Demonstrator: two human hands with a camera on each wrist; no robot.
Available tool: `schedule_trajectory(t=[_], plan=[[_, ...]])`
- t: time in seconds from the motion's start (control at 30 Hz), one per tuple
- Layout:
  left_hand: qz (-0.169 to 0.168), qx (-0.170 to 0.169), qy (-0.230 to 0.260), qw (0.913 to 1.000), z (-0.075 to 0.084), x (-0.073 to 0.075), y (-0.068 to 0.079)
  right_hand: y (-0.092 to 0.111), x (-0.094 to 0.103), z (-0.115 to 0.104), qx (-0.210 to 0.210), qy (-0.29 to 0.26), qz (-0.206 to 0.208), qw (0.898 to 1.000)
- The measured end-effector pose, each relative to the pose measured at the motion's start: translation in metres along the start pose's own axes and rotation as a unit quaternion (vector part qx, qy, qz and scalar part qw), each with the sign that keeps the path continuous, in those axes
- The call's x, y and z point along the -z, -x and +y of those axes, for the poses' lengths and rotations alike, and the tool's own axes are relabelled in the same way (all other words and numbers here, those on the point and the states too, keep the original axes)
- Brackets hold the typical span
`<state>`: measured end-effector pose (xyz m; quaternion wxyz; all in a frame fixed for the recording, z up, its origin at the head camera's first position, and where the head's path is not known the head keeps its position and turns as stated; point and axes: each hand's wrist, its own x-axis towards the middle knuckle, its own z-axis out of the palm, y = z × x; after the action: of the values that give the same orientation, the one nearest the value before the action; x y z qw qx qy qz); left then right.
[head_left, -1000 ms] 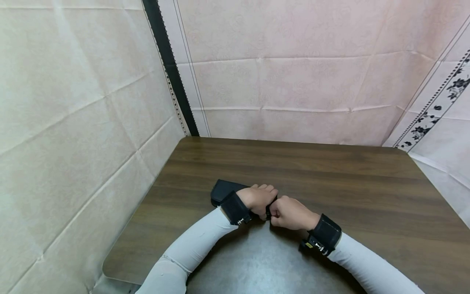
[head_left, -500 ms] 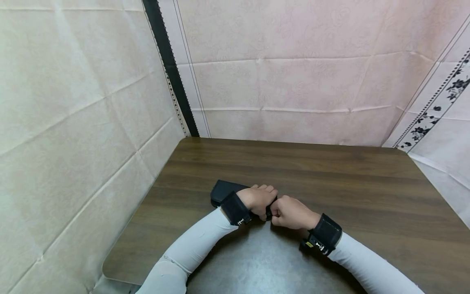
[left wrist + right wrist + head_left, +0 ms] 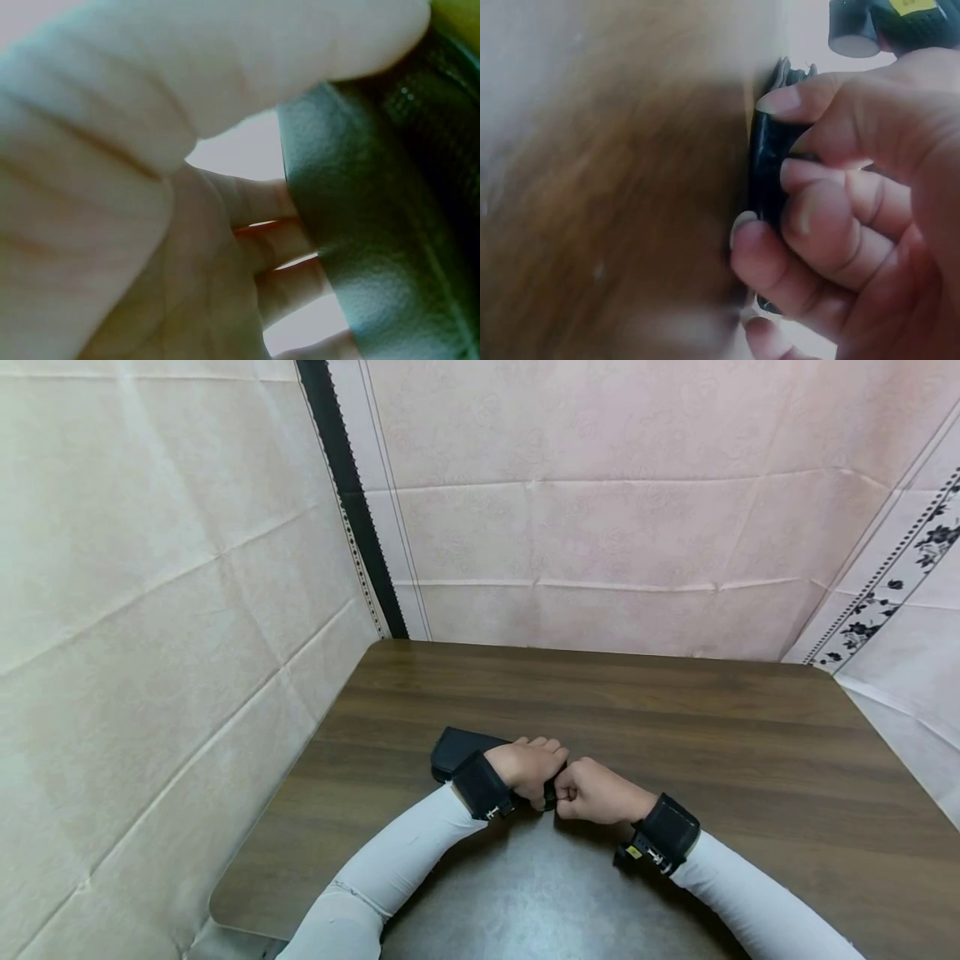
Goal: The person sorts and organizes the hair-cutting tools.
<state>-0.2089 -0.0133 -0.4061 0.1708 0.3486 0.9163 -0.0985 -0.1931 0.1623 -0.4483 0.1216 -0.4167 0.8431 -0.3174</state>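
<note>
A black, leather-like zippered case (image 3: 461, 748) lies on the table, its left end showing past my left wrist in the head view. My left hand (image 3: 527, 766) grips it near its right end. Up close in the left wrist view, the thumb is on the zipper side and the other fingers reach behind the smooth black case (image 3: 337, 202). Right beside it, my right hand (image 3: 600, 792) has its fingers curled at the case's right end. The right wrist view has thumb and fingers pinching the dark end of the case (image 3: 766, 169); the zipper pull is hidden.
The brown wood-grain table (image 3: 675, 718) has rounded corners and a bright glare patch at its near side. Pale cloth walls (image 3: 637, 527) stand behind it and to both sides. Each wrist wears a black strap (image 3: 666, 833) with a small camera.
My right hand and wrist have shifted very slightly to the right. The left hand and the case stay in place.
</note>
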Motion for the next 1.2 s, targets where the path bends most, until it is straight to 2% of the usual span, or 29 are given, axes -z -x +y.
schedule_trajectory(t=[0.27,0.9,1.2], plan=[[-0.002,-0.001,-0.002,1.0,0.0,0.002,0.0,0.0,0.003,0.003,0.018,-0.012,0.0,1.0],[0.004,0.007,0.004,1.0,0.002,0.001,-0.001,0.0,0.008,0.014,0.008,-0.037,-0.011,0.999],[0.001,0.009,0.004,0.9999,0.003,0.002,0.001,0.0,0.009,0.012,0.003,-0.035,-0.009,0.999]])
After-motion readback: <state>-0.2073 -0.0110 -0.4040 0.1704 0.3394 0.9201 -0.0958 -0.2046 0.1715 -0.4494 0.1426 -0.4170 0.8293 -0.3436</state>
